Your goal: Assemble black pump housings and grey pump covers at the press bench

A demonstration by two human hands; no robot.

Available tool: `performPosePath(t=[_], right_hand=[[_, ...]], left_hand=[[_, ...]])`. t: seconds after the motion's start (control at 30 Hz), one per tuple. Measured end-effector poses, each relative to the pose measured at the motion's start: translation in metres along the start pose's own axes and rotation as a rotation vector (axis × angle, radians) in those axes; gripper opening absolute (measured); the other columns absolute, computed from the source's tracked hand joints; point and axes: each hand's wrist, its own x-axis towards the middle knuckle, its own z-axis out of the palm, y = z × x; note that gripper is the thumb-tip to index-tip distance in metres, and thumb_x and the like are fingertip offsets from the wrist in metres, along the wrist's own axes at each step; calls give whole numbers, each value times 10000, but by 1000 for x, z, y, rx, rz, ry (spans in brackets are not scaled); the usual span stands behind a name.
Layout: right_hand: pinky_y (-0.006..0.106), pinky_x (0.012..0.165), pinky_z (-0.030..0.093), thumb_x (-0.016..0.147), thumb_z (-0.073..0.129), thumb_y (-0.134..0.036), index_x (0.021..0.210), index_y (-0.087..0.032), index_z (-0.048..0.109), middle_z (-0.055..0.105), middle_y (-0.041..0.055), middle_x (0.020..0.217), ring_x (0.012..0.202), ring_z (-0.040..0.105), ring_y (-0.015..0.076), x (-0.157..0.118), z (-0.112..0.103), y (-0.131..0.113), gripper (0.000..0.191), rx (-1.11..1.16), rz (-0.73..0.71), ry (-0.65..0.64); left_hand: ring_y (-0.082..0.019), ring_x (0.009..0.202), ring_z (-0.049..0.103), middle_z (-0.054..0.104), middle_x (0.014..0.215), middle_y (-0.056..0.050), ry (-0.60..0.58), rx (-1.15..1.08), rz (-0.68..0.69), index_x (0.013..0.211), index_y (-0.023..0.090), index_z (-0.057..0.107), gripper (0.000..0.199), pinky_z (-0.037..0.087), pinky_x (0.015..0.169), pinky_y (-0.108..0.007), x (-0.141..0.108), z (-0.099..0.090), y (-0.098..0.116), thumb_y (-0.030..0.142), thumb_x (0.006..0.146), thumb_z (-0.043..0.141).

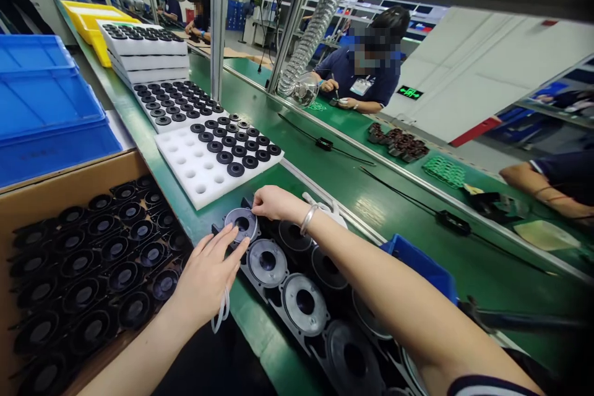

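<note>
Touching the grey ring [251, 223]: left fingers [221, 240] spread, empty; right fingers [260, 200] pinched together beside it, contents unclear.

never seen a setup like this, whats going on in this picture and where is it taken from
There is no machine gripper here: you see a person's bare hands, filmed by one camera worn on their head, looking forward and down. The left hand is spread, fingertips over a grey round part at the end of a row. The right hand has its fingers pinched together beside that part; whether they hold anything is unclear. On the green bench lies a white tray partly filled with black discs. To the left, a cardboard box holds black round-centred parts.
</note>
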Motion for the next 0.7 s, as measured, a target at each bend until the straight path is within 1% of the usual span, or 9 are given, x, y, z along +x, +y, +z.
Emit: performPosePath(t=[0.13,0.33,0.4,0.53,0.63,0.7], right_hand=[[247,527,326,749,602,-134,669,-159,720,680,41,635,562,532,130,-13,7,5,144,-48,-24,64],[257,541,345,797,607,-159,620,-186,692,670,34,617,567,560,143,-26,16,9,198,-48,-31,135],[260,556,354,812,615,-168,629,-184,685,688,44,657,609,589,155,-27,18,8,197,-37,-26,171],[261,587,361,853,634,-242,713,-183,683,722,67,804,729,626,176,-26,26,6,159,6,7,292],[265,603,365,890,629,-322,756,-178,663,718,70,830,751,622,183,-27,28,5,199,55,31,399],[262,638,381,930,580,-339,788,-175,645,716,68,860,772,618,174,-35,24,2,226,81,31,488]], left_hand=[[-274,1410,417,481,1474,-149,-4,59,10,1455,247,432,517,476,1034,-435,1,2,4,173,945,469],[-295,1401,431,471,1484,-167,14,104,24,1446,235,447,512,483,1004,-437,1,4,7,182,938,482],[-294,1392,445,482,1477,-163,25,100,26,1443,234,451,500,481,1007,-437,0,3,6,191,946,482],[-287,1385,453,496,1465,-154,32,86,9,1434,230,460,463,480,1014,-449,-1,2,3,219,971,457],[-289,1391,445,494,1466,-151,36,68,-8,1435,234,453,460,480,1021,-473,0,1,-3,211,975,445],[-286,1382,457,506,1457,-138,42,32,-21,1412,240,473,437,464,1048,-499,0,-2,-6,198,979,435]])
